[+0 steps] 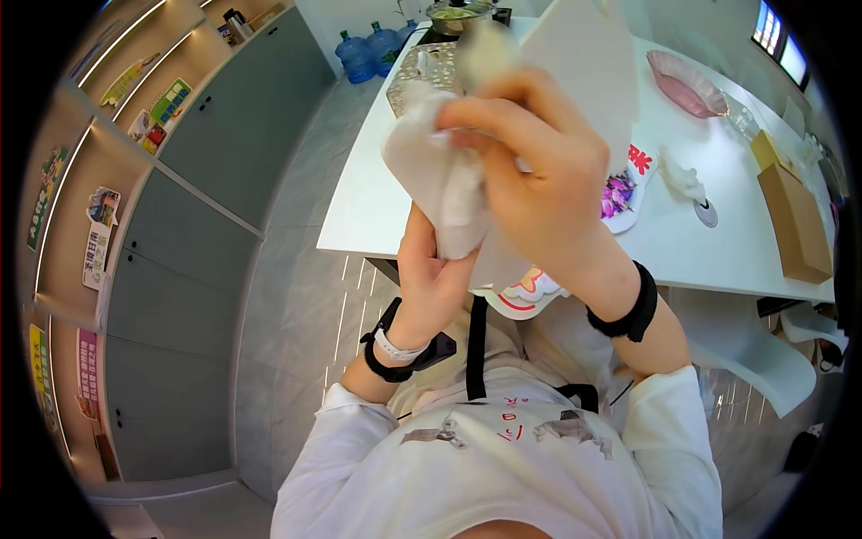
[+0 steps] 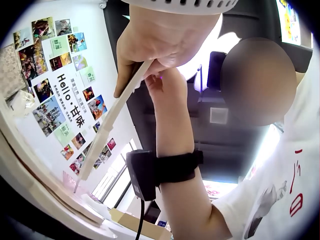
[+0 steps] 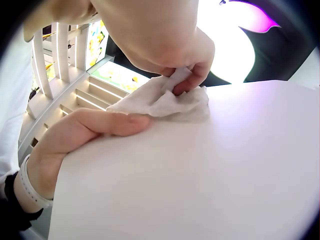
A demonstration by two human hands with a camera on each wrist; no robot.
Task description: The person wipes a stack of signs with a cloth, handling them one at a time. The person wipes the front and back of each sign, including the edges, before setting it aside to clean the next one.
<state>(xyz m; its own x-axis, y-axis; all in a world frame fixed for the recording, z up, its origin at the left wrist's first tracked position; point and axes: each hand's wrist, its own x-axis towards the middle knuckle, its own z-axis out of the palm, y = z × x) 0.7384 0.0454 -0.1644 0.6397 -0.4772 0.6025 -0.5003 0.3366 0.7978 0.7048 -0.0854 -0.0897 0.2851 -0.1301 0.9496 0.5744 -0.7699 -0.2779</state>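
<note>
A plain white board (image 3: 200, 170) is held up in front of the body; in the left wrist view it appears edge-on as a thin panel. My left hand (image 1: 431, 278) grips its near edge, with the thumb lying on the broad face in the right wrist view. Between the bent fingers and thumb of my right hand (image 1: 543, 162) is a crumpled white tissue (image 3: 165, 100). That tissue lies against the board's face by the edge, just beyond the left thumb. Past the right forearm, a printed sign with purple flowers (image 1: 618, 194) is partly hidden.
On the white table (image 1: 368, 211) are a pink scalloped dish (image 1: 678, 85), another crumpled tissue (image 1: 681, 175), a brown cardboard box (image 1: 795, 220) and a patterned box (image 1: 422, 72). A lidded pot (image 1: 460, 16) stands at the far end. A white chair (image 1: 763, 359) is at the right.
</note>
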